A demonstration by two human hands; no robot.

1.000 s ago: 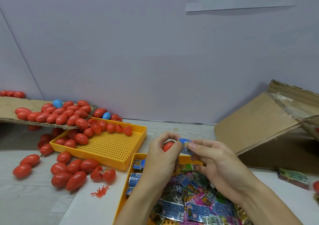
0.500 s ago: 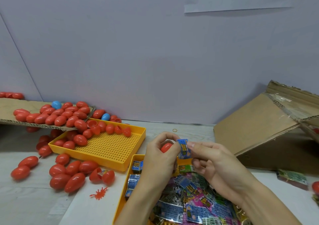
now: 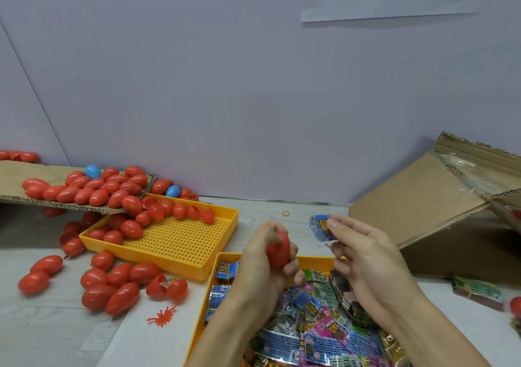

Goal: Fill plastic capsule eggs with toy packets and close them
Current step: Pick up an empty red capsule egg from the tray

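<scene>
While left hand (image 3: 267, 256) grips the red egg (image 3: 279, 249) over the packet tray (image 3: 210, 285), right hand (image 3: 363, 251) has pulled its pinched blue packet (image 3: 321, 227) away from it; packet not inserted yet.

pale table (image 3: 282, 208), yellow trays (image 3: 180, 265), red eggs (image 3: 112, 296)

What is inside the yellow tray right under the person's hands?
The near yellow tray holds a heap of colourful foil toy packets, blue, pink and green. The left hand and right hand and forearms cover part of the heap, so the tray's floor is hidden.
</scene>
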